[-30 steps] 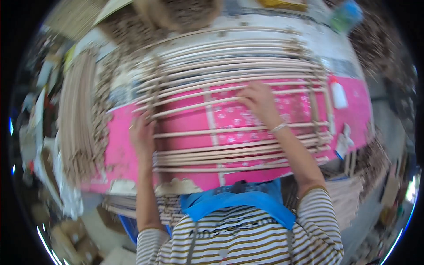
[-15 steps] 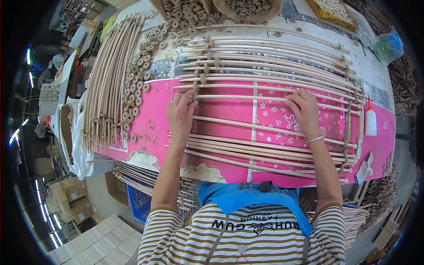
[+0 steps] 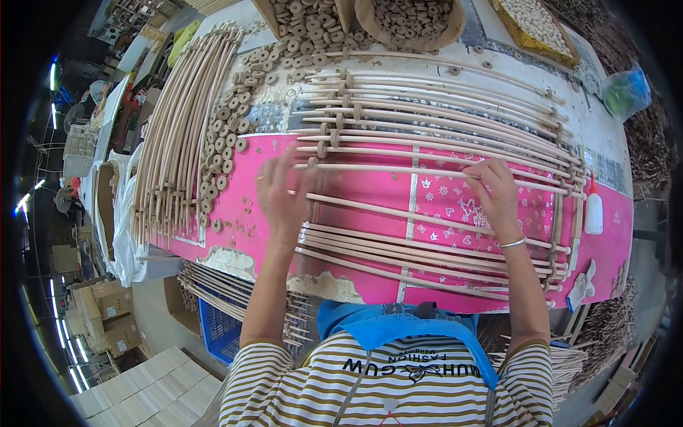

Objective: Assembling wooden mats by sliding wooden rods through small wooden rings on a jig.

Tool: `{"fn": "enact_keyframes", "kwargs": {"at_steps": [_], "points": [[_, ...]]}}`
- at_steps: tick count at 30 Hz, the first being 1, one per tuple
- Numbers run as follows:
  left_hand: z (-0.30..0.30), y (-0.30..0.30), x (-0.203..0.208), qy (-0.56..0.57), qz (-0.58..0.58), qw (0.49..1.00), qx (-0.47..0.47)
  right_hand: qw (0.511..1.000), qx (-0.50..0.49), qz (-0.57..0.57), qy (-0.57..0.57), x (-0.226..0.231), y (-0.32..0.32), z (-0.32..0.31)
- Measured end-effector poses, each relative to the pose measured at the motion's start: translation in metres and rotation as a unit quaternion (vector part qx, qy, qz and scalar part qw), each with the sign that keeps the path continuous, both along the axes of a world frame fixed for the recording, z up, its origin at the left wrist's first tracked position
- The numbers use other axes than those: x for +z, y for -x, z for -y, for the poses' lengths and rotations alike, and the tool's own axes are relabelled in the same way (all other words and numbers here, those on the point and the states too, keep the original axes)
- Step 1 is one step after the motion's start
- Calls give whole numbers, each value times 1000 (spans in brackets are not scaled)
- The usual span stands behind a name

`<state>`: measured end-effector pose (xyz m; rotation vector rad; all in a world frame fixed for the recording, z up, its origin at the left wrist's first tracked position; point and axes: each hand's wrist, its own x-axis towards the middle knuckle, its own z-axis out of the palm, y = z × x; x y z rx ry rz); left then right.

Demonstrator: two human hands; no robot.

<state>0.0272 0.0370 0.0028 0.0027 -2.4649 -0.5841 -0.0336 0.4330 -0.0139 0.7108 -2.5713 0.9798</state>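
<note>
Workshop: wooden rods [image 3: 370, 168], heaped rings [image 3: 306, 27], stacked cartons [image 3: 119, 320].

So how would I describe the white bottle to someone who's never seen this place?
Start at the bright pink covering and go to its right-hand end. Just past the right ends of the long wooden rods is a small white bottle. Its red tip sets it apart from the crumpled white cloth-like thing below it in view.
</note>
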Motion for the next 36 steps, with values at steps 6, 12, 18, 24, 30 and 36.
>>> {"fn": "enact_keyframes", "kwargs": {"at_steps": [6, 12, 18, 24, 30, 36], "points": [[27, 1, 21, -76, -45, 995, 39, 999, -24, -14, 33, 18, 31, -25], [47, -6, -15, -127, 31, 990, 50, 997, -28, 33, 59, -4, 48, -41], [58, -6, -24, -145, 49, 986, 59, 998, -35, 40, 45, -16, 52, -46], [87, -11, -26, -180, 57, 979, 75, 999, -39, 15, 4, -14, 53, -46], [98, -16, -34, -205, 63, 973, 80, 999, -36, -11, -27, -11, 50, -46], [99, -11, -32, -195, 67, 974, 97, 994, -55, -75, -49, 3, 43, -44]]}}
